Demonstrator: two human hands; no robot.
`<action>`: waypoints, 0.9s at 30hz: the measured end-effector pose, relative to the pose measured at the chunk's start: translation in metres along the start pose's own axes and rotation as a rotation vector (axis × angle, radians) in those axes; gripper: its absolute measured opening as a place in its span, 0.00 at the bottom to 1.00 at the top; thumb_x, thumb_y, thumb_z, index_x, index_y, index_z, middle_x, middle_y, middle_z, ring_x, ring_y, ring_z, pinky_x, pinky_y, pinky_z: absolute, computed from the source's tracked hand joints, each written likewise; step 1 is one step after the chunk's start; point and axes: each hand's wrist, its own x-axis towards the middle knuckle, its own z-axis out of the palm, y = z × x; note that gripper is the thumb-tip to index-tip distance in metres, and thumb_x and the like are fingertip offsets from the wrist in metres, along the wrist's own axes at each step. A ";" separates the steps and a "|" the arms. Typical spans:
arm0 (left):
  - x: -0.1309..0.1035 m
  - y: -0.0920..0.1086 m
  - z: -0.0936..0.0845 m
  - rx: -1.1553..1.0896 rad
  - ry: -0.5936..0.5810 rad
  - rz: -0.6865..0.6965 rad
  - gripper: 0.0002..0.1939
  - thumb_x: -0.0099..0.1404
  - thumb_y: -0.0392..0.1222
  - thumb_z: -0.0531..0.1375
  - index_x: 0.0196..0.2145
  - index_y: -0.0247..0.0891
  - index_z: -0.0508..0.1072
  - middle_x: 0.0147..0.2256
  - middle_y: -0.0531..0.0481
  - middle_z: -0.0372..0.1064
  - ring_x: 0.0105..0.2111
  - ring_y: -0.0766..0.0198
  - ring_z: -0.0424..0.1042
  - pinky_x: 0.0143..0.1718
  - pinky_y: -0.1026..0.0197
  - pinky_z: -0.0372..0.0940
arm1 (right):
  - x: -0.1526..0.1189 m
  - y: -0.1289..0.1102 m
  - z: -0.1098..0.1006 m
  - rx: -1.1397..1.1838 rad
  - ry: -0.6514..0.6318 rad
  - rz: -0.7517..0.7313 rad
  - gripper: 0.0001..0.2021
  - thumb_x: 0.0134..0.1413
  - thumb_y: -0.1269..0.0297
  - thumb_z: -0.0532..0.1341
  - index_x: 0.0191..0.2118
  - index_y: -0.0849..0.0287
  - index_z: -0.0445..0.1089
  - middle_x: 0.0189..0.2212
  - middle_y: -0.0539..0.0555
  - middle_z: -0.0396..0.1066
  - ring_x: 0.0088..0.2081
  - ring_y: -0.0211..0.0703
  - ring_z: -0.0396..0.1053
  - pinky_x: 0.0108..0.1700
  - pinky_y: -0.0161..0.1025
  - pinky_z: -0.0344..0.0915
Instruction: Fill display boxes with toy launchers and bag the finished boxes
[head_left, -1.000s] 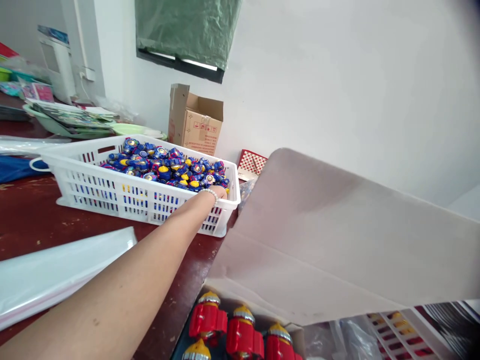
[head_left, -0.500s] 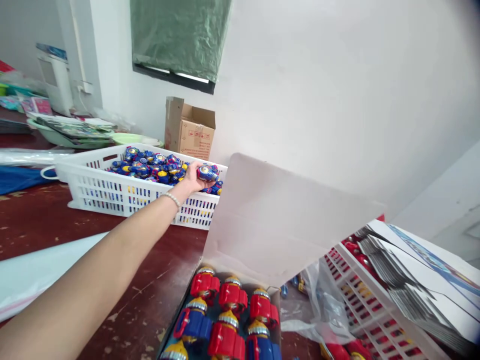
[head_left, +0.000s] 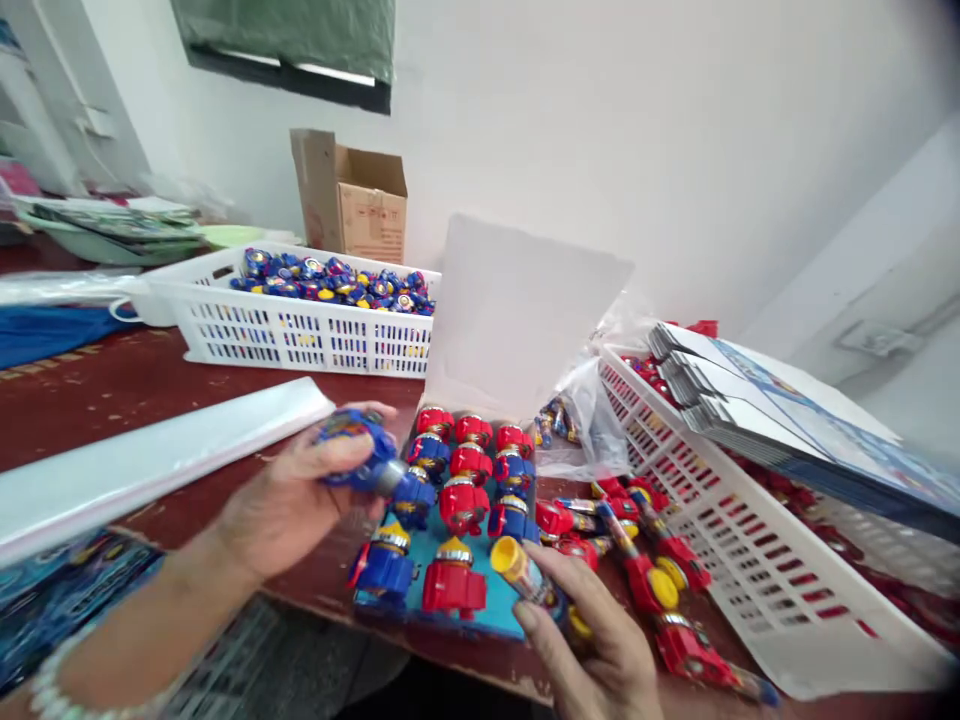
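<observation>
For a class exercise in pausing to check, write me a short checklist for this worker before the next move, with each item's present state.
1. Left hand has hold of the blue toy: ok.
2. Right hand has hold of the yellow-ended tube: ok.
3. Lid raised, box open: ok.
4. Front row filled across: not ok; bare blue floor shows at its right.
5. Held toy and tube apart: ok.
6. Held toy free of flaws: cannot tell, it is blurred.

Glossy blue plastic toy (head_left: pixel 351 447), w/ silvery tip.

White wall (head_left: pixel 675 120), dark-red table (head_left: pixel 97 410)
</observation>
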 end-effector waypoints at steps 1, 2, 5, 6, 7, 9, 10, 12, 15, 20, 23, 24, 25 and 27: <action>-0.012 -0.010 0.007 0.009 -0.023 -0.020 0.21 0.53 0.38 0.67 0.45 0.36 0.70 0.35 0.48 0.70 0.27 0.62 0.70 0.19 0.62 0.70 | -0.001 -0.002 0.006 0.010 -0.017 -0.052 0.15 0.56 0.65 0.64 0.50 0.49 0.72 0.43 0.52 0.74 0.43 0.43 0.72 0.46 0.33 0.69; -0.022 -0.019 0.014 0.017 -0.044 -0.039 0.21 0.53 0.40 0.68 0.45 0.37 0.70 0.35 0.49 0.68 0.26 0.64 0.69 0.18 0.63 0.69 | -0.001 -0.004 0.011 0.015 -0.037 -0.103 0.16 0.56 0.66 0.64 0.51 0.48 0.71 0.42 0.51 0.74 0.43 0.42 0.72 0.46 0.32 0.69; -0.040 -0.041 0.026 0.046 -0.079 -0.049 0.20 0.55 0.43 0.67 0.45 0.40 0.69 0.36 0.51 0.66 0.27 0.66 0.67 0.20 0.65 0.68 | -0.008 -0.010 0.015 -0.013 -0.120 -0.210 0.19 0.57 0.69 0.62 0.54 0.48 0.68 0.43 0.50 0.73 0.43 0.38 0.72 0.45 0.28 0.68; -0.044 -0.047 0.028 0.058 -0.086 -0.045 0.20 0.55 0.43 0.67 0.45 0.41 0.68 0.35 0.51 0.65 0.27 0.67 0.67 0.20 0.65 0.67 | -0.012 -0.012 0.014 -0.038 -0.142 -0.240 0.20 0.58 0.70 0.62 0.55 0.49 0.67 0.43 0.51 0.72 0.44 0.38 0.72 0.45 0.28 0.68; -0.046 -0.052 0.029 0.067 -0.094 -0.039 0.20 0.55 0.43 0.67 0.45 0.41 0.68 0.35 0.52 0.64 0.27 0.67 0.67 0.20 0.65 0.67 | -0.015 -0.014 0.011 -0.069 -0.155 -0.267 0.20 0.58 0.70 0.62 0.56 0.49 0.66 0.43 0.51 0.72 0.44 0.38 0.71 0.46 0.28 0.68; -0.051 -0.058 0.030 0.073 -0.113 -0.035 0.19 0.56 0.43 0.66 0.44 0.41 0.68 0.34 0.53 0.63 0.26 0.68 0.66 0.20 0.66 0.66 | -0.022 -0.017 0.006 -0.133 -0.163 -0.297 0.21 0.58 0.71 0.61 0.57 0.51 0.65 0.44 0.52 0.72 0.44 0.38 0.71 0.45 0.28 0.69; -0.052 -0.060 0.030 0.073 -0.123 -0.036 0.19 0.56 0.43 0.66 0.45 0.41 0.68 0.34 0.53 0.63 0.26 0.68 0.66 0.19 0.66 0.66 | -0.025 -0.018 0.004 -0.152 -0.164 -0.296 0.21 0.58 0.71 0.61 0.57 0.52 0.64 0.43 0.53 0.71 0.42 0.38 0.71 0.43 0.28 0.69; -0.054 -0.062 0.031 0.081 -0.148 -0.032 0.19 0.56 0.44 0.66 0.45 0.42 0.67 0.33 0.54 0.62 0.25 0.68 0.66 0.18 0.66 0.65 | -0.029 -0.021 0.001 -0.162 -0.164 -0.280 0.21 0.59 0.71 0.60 0.57 0.53 0.64 0.41 0.54 0.71 0.39 0.37 0.71 0.40 0.28 0.69; -0.057 -0.061 0.029 0.123 -0.227 -0.048 0.21 0.56 0.45 0.66 0.45 0.42 0.67 0.32 0.54 0.62 0.23 0.69 0.64 0.16 0.67 0.64 | -0.031 -0.024 -0.002 -0.144 -0.162 -0.272 0.20 0.60 0.71 0.59 0.57 0.53 0.65 0.41 0.54 0.70 0.39 0.38 0.71 0.40 0.29 0.69; -0.063 -0.063 0.027 0.211 -0.263 -0.028 0.24 0.54 0.49 0.67 0.46 0.41 0.65 0.27 0.56 0.61 0.18 0.73 0.60 0.13 0.69 0.61 | -0.037 -0.022 -0.002 -0.068 -0.184 -0.246 0.19 0.60 0.69 0.59 0.56 0.50 0.65 0.40 0.52 0.73 0.38 0.38 0.72 0.40 0.30 0.68; -0.067 -0.067 0.028 0.249 -0.221 0.015 0.25 0.55 0.49 0.67 0.46 0.40 0.64 0.24 0.57 0.61 0.17 0.73 0.60 0.13 0.70 0.62 | -0.041 -0.019 -0.001 -0.003 -0.187 -0.145 0.16 0.61 0.65 0.60 0.54 0.49 0.68 0.38 0.51 0.74 0.37 0.39 0.72 0.38 0.31 0.68; -0.067 -0.069 0.028 0.263 -0.215 0.024 0.25 0.55 0.49 0.67 0.47 0.40 0.64 0.23 0.57 0.61 0.17 0.73 0.59 0.14 0.70 0.62 | -0.042 -0.019 -0.002 0.019 -0.197 -0.098 0.15 0.61 0.64 0.60 0.53 0.50 0.69 0.39 0.52 0.75 0.38 0.41 0.72 0.39 0.32 0.68; -0.068 -0.071 0.029 0.276 -0.218 0.028 0.25 0.55 0.49 0.67 0.47 0.40 0.64 0.22 0.58 0.61 0.16 0.73 0.59 0.14 0.70 0.61 | -0.042 -0.018 -0.003 0.049 -0.219 -0.036 0.15 0.61 0.62 0.60 0.53 0.51 0.70 0.40 0.53 0.75 0.39 0.42 0.72 0.41 0.34 0.68; -0.070 -0.074 0.029 0.287 -0.239 0.015 0.26 0.55 0.50 0.67 0.47 0.40 0.64 0.20 0.58 0.60 0.15 0.74 0.58 0.13 0.71 0.59 | -0.042 -0.017 -0.006 0.143 -0.276 0.138 0.15 0.59 0.57 0.61 0.50 0.55 0.73 0.43 0.56 0.74 0.43 0.46 0.71 0.46 0.38 0.67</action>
